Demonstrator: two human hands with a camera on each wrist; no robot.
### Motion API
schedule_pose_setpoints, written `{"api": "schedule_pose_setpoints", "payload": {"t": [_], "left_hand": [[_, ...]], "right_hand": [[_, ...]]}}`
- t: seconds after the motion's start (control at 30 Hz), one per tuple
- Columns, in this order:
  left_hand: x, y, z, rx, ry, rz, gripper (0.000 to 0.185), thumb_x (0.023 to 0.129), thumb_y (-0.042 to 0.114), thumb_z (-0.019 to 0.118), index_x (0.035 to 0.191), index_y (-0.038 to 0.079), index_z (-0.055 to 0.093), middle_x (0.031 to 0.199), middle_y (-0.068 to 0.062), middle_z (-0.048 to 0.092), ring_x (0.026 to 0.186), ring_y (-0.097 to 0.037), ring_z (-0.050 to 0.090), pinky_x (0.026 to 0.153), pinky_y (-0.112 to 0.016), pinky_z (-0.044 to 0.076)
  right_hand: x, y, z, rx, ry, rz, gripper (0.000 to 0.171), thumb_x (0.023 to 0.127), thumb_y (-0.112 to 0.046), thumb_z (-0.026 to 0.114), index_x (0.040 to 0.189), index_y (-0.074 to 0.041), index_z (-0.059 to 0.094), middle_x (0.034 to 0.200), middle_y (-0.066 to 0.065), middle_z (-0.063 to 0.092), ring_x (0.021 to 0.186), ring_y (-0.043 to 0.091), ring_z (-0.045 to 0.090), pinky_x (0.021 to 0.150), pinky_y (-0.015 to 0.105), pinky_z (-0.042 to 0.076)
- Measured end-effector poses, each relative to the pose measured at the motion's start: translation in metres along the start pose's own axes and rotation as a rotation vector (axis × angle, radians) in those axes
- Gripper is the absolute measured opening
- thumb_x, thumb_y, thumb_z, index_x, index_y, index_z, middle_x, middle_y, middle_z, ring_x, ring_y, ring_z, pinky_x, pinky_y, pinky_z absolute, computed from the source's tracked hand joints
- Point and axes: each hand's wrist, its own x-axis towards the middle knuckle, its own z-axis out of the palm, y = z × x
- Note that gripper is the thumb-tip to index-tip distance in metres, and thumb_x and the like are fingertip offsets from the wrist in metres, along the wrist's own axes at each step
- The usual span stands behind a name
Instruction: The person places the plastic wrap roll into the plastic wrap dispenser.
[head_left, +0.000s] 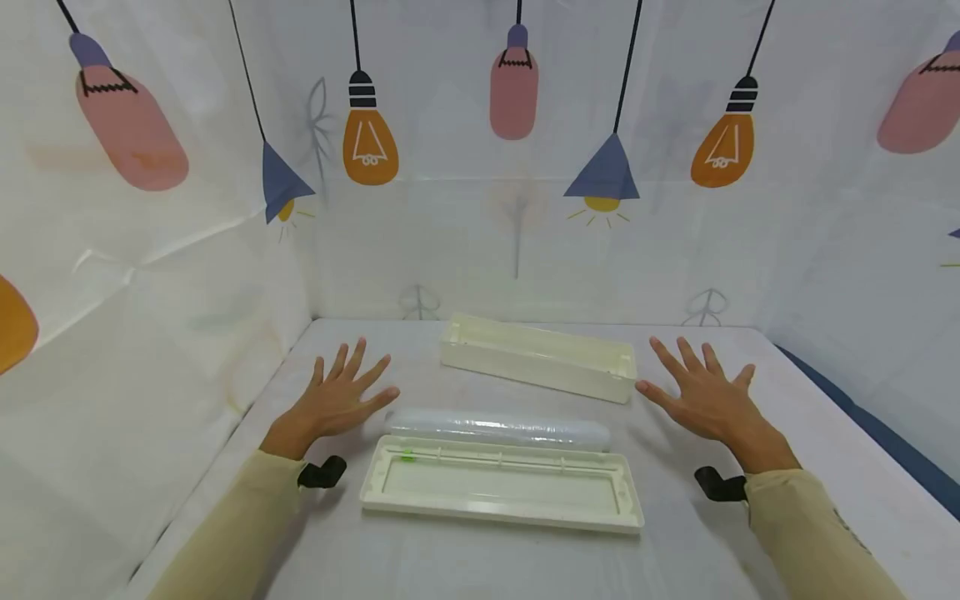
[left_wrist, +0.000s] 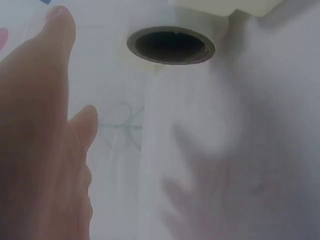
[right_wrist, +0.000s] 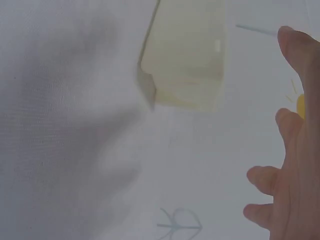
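Fingers spread, my left hand (head_left: 337, 402) hovers above the table's left side and holds nothing. Just right of it lies a roll of clear plastic wrap (head_left: 498, 429); the left wrist view shows the open end of its core (left_wrist: 171, 46). On the near side of the roll is a long cream lid (head_left: 498, 486), inner face up, with a small green piece (head_left: 407, 455) near its left end. Behind the roll stands a long cream open box (head_left: 536, 367), set at a slant. My right hand (head_left: 708, 400), also spread and holding nothing, is beside the box's right end.
A white cloth covers the table (head_left: 480, 567). White sheets printed with hanging lamps form the back wall (head_left: 450, 250) and both sides. A dark blue strip (head_left: 870, 425) runs along the table's right edge. Each wrist carries a black camera mount (head_left: 322, 473).
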Motion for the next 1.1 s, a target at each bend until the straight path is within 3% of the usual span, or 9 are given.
{"api": "schedule_pose_setpoints", "payload": {"t": [0.27,0.47,0.63,0.9,1.1], "left_hand": [[0.007,0.009,-0.001,-0.117,0.007,0.011,0.076,0.102,0.065,0.031,0.158,0.013,0.034,0.162,-0.027,0.015,0.148,-0.050,0.003,0.112,-0.071,-0.001],[0.017,0.012,0.002,-0.208,-0.007,0.004,0.078,0.103,0.066,0.026,0.155,0.009,0.040,0.158,-0.022,0.031,0.148,-0.046,0.017,0.115,-0.068,0.013],[0.023,0.015,0.002,-0.279,-0.034,-0.029,0.080,0.101,0.069,0.031,0.154,0.010,0.041,0.156,-0.016,0.040,0.145,-0.041,0.030,0.114,-0.063,0.023],[0.040,0.023,0.002,-0.241,-0.016,0.032,0.065,0.104,0.055,0.045,0.147,0.007,0.052,0.147,-0.016,0.052,0.136,-0.040,0.044,0.108,-0.061,0.035],[0.056,0.028,0.005,-0.356,0.010,0.050,0.056,0.105,0.044,0.050,0.141,0.001,0.057,0.140,-0.018,0.057,0.129,-0.039,0.051,0.106,-0.057,0.040]], "right_hand": [[0.000,0.000,0.003,0.093,0.013,-0.010,0.086,0.098,-0.070,0.036,0.163,-0.022,0.006,0.157,0.036,0.017,0.140,0.061,0.013,0.095,0.088,-0.002],[0.003,0.003,0.011,0.173,0.029,-0.033,0.080,0.102,-0.065,0.036,0.163,-0.020,0.009,0.156,0.033,0.025,0.138,0.058,0.025,0.095,0.087,0.009],[0.007,0.004,0.017,0.234,0.008,-0.042,0.079,0.103,-0.062,0.033,0.163,-0.015,0.011,0.157,0.030,0.027,0.136,0.058,0.031,0.100,0.079,0.023],[0.013,-0.004,0.023,0.417,0.012,0.018,0.078,0.106,-0.055,0.035,0.159,0.000,0.018,0.145,0.038,0.041,0.129,0.054,0.044,0.099,0.070,0.038],[0.020,-0.008,0.028,0.526,0.022,0.089,0.077,0.107,-0.052,0.036,0.156,0.005,0.022,0.143,0.037,0.043,0.132,0.054,0.041,0.102,0.068,0.037]]}}
